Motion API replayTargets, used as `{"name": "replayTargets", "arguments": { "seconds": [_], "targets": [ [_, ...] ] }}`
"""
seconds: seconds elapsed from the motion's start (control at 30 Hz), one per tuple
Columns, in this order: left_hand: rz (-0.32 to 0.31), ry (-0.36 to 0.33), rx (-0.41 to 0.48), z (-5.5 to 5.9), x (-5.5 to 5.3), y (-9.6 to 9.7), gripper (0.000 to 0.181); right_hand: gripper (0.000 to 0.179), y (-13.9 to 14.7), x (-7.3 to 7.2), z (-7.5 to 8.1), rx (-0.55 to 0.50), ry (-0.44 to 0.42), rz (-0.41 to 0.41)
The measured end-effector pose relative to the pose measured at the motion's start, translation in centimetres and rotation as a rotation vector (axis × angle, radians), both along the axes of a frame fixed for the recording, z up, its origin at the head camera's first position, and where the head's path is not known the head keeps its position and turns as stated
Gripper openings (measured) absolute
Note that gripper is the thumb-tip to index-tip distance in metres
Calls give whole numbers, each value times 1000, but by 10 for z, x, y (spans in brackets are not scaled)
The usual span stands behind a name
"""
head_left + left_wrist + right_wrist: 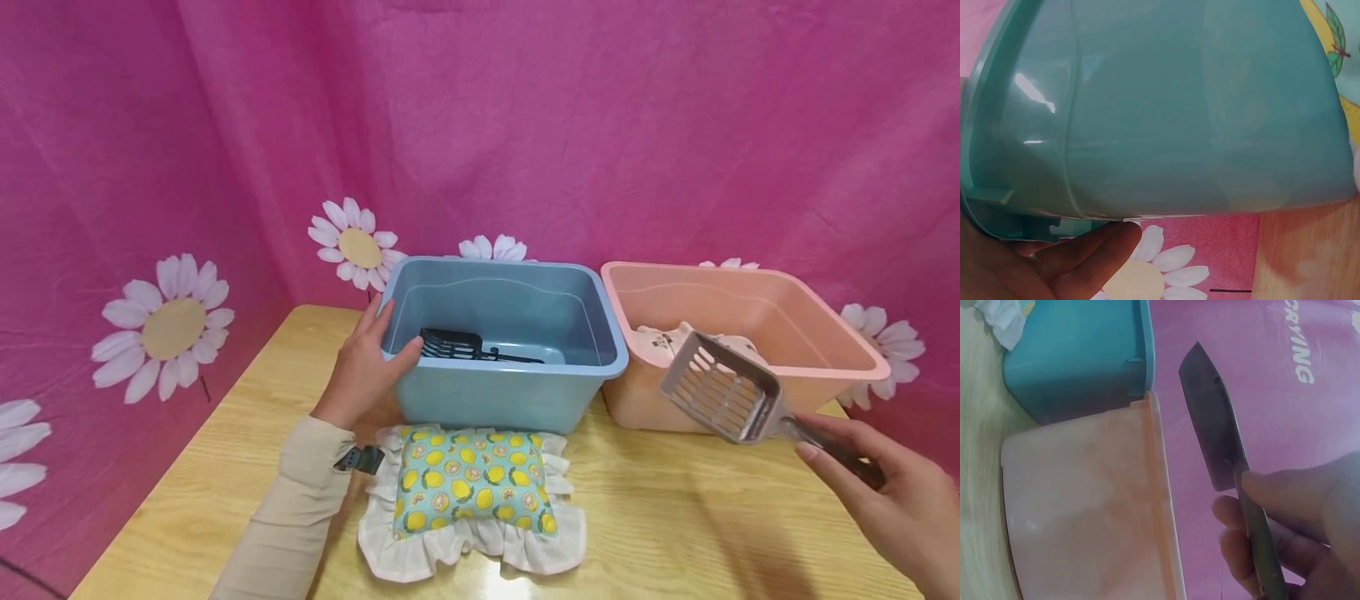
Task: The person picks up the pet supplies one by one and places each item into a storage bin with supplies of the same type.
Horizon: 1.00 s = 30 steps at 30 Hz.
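The right hand [900, 500], near right, grips the handle of a grey scoop [723, 387] between thumb and curled fingers. The scoop is held in the air; its shallow, squarish blade is pierced by rows of elongated slots and, from the head camera, overlaps the near rim of the pink bin [742, 296]. In the right wrist view the blade appears nearly edge-on, a thin, dark profile tapering to a corner.

The left hand [367, 367] clasps the near left corner of the blue bin [495, 400], thumb over the rim and fingers along the outside of the left wall. Its wrist bears a black band [360, 458] at the cuff of a beige, creased sleeve [288, 508].

Both bins are smooth, glossy and plastic-looking, with rounded corners and flared rims; they stand side by side, blue left, pink right. Inside the blue bin, toward the near left, lies a black slotted tool [453, 342]. The pink bin contains a pale object [656, 342] with small dark markings, partly hidden by the scoop.

On the near side of the blue bin lies a rectangular, padded cushion [468, 479], lemon-printed fabric edged with a gathered white ruffle. Support: a pale, wood-grained table [630, 500]. Background: softly folded magenta cloth [525, 125] printed with white-petalled flowers [172, 329].
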<state>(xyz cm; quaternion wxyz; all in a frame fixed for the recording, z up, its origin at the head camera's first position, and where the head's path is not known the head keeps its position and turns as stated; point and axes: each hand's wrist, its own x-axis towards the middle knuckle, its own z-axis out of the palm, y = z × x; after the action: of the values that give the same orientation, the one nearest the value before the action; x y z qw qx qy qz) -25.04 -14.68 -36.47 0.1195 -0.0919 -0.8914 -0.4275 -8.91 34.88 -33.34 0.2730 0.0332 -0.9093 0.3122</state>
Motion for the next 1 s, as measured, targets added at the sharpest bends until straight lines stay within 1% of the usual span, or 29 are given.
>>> {"name": "replayTargets", "arguments": {
  "seconds": [0.07, 0.17, 0.4, 0.53, 0.73, 1.0],
  "targets": [
    [1, -10, 0, 0, 0, 0, 84, 33, -1, -1, 1, 12, -8, -5],
    [-3, -5, 2, -1, 0, 0, 84, 33, -2, -3, 2, 30, -12, -14],
    [3, -26, 8, 0, 2, -1, 85, 32, -6, -8, 7, 32, -1, 21],
    [6, -21, -1, 0, 0, 0, 85, 31, -8, -11, 12, 68, -4, 8],
    [1, -22, -6, 1, 0, 0, 84, 32, -14, -14, 17, 58, -26, -7],
    [-6, -18, -10, 1, 0, 1, 84, 32, -19, -17, 19, 49, -32, -7]
  ]
}}
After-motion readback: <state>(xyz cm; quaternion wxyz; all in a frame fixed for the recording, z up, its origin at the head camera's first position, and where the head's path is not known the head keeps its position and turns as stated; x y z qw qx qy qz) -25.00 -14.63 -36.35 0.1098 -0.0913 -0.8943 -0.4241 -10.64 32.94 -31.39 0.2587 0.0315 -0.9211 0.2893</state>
